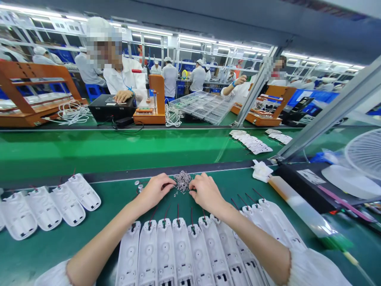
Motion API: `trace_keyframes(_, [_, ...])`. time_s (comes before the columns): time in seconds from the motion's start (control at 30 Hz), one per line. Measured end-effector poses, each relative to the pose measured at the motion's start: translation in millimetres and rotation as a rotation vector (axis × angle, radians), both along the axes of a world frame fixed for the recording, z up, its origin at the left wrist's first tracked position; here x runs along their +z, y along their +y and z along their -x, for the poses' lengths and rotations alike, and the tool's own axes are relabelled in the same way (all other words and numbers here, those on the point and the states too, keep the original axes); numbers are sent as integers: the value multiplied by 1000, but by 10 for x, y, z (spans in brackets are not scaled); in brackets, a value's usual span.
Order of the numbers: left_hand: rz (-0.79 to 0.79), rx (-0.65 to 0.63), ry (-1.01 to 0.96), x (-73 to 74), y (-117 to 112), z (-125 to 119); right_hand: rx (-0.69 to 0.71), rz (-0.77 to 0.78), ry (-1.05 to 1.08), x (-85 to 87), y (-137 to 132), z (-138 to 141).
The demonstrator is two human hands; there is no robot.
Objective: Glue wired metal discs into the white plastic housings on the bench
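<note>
Flanking a heap of small metal parts (182, 180): left hand (159, 187) at its left edge, right hand (206, 192) at its right. Both half curled, thumb and fingertips close together; cannot tell whether either grips a part. White casings (181, 248) lie in a row nearer the body than the hands, dark red wires (177, 209) pointing toward them. Risk: a sideways brush by either hand could scatter the loose heap, perhaps into the open casings. Right forearm, above the row, might snag wires.
</note>
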State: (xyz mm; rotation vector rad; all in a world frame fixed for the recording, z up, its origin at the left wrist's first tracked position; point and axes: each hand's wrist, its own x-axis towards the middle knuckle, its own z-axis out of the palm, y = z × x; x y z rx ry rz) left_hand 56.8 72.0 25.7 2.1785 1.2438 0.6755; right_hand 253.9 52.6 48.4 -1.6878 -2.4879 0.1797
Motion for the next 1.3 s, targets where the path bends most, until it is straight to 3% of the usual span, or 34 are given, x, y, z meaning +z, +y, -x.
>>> trace_keyframes(0.23, [31, 2, -46, -37, 10, 9, -15, 15, -77, 29, 29, -111])
trace_keyframes(0.47, [4, 3, 1, 10, 6, 36, 155, 11, -58, 32, 4, 48])
trace_keyframes(0.77, [1, 29, 32, -5, 24, 64, 27, 10, -55, 104, 91, -385])
trace_keyframes(1.13, [34, 66, -59, 63, 8, 53, 39, 94, -47, 106, -26, -567])
trace_keyframes(1.3, [177, 143, -155, 56, -12, 30, 47, 74, -24, 24, -62, -541])
